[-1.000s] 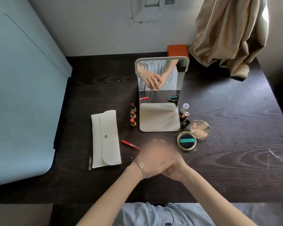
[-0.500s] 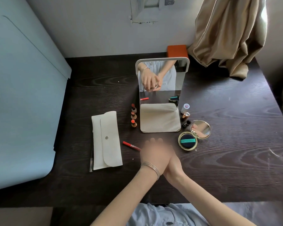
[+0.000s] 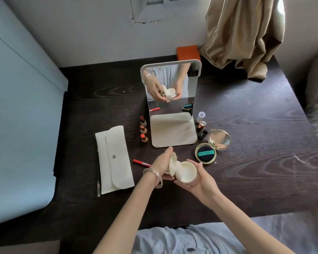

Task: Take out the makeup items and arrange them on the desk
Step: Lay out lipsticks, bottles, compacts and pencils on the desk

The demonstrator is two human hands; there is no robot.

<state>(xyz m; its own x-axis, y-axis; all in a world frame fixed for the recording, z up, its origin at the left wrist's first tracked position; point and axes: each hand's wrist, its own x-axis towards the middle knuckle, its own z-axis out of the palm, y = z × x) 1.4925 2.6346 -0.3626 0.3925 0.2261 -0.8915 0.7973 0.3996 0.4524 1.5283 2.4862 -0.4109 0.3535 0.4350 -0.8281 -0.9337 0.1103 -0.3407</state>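
Note:
My right hand [image 3: 200,182] cups a round cream-coloured jar [image 3: 187,172] just above the dark desk [image 3: 255,143]. My left hand [image 3: 161,165] holds the jar's lid [image 3: 173,162] tilted up beside it. Three uncapped lipsticks [image 3: 143,129] stand left of the standing mirror [image 3: 171,107]. A red lip pencil [image 3: 140,162] lies by my left wrist. An open gold cushion compact [image 3: 206,153] sits to the right, with small caps and tubes [image 3: 202,123] behind it.
A white fabric pouch [image 3: 114,162] lies flat at the left, with a thin stick along its left edge. An orange box [image 3: 188,52] and a beige curtain [image 3: 246,33] are at the back. A pale blue panel [image 3: 17,125] borders the desk's left side.
My hands were pressed together over the jar. Now they have parted, the left one lifting the lid off and the right keeping the open jar.

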